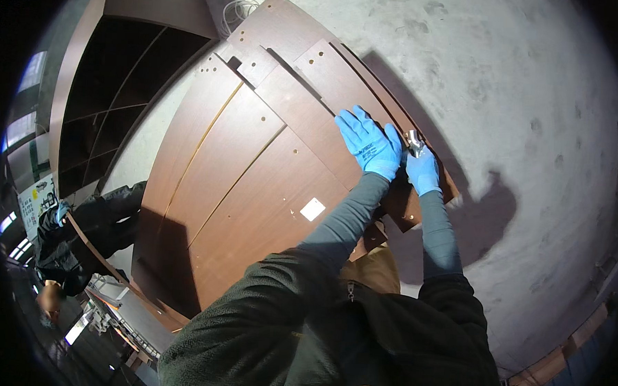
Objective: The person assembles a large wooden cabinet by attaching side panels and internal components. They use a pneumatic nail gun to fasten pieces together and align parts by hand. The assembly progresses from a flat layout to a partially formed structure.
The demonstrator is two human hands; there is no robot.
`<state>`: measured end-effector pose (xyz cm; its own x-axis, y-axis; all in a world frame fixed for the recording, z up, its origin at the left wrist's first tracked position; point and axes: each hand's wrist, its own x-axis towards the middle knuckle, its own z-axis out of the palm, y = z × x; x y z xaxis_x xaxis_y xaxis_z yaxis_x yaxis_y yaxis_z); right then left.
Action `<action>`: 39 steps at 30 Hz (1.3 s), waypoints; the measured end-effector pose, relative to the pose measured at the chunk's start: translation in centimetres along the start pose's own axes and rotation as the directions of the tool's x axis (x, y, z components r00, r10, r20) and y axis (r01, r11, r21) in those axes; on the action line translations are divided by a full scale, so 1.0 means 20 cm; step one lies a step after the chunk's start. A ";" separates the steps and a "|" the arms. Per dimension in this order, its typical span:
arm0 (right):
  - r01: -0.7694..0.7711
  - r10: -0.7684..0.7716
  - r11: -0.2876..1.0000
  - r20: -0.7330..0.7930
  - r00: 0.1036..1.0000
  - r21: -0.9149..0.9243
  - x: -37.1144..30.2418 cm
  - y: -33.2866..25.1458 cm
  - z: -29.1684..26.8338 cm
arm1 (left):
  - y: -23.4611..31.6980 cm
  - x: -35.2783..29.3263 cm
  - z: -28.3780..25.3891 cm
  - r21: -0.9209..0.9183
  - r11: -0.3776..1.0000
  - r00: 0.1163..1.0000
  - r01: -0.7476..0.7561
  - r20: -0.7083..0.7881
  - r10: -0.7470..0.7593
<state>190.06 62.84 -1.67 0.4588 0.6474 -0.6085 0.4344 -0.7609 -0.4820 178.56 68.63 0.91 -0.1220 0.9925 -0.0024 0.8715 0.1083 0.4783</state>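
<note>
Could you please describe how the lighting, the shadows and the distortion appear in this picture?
Head view: the pale floor is brightly lit, with a dark shadow right of the brown panels; head view: another shadow darkens the panels' lower left; head view: bright glints on the metal tool in the right hand; head view: straight edges bend toward the dark rim.

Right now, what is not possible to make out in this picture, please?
In the head view:
Metal tool: lower part hidden by the right hand.
Brown panels: part of them hidden behind the left sleeve.
White label: any marking too small.
Brown cabinet: inside lost in shadow.
</note>
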 end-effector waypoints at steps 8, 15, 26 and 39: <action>-0.022 -0.036 0.975 0.257 0.966 0.222 -0.04 -0.11 -0.16 | -0.11 0.05 -0.22 0.099 0.947 0.950 -0.306 0.090 0.298; 0.121 -0.070 0.968 0.228 0.971 -0.218 -0.03 -0.25 -0.32 | -0.12 0.09 -0.27 0.223 0.917 0.942 -0.331 0.137 0.307; -0.046 -0.074 0.985 0.637 0.768 0.169 -0.30 -0.67 -0.42 | -0.27 -0.07 -0.34 0.077 0.877 0.865 -0.475 0.223 0.449; -0.143 0.056 0.985 0.621 0.782 0.092 -0.38 -1.14 -0.21 | -0.36 -0.09 -0.33 0.152 0.871 0.832 -0.467 0.409 0.375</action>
<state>179.89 75.41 16.63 -0.0984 0.4369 -0.8941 0.2909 -0.8466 -0.4457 169.45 65.74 3.23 0.4193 0.8893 -0.1822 0.8883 -0.3606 0.2843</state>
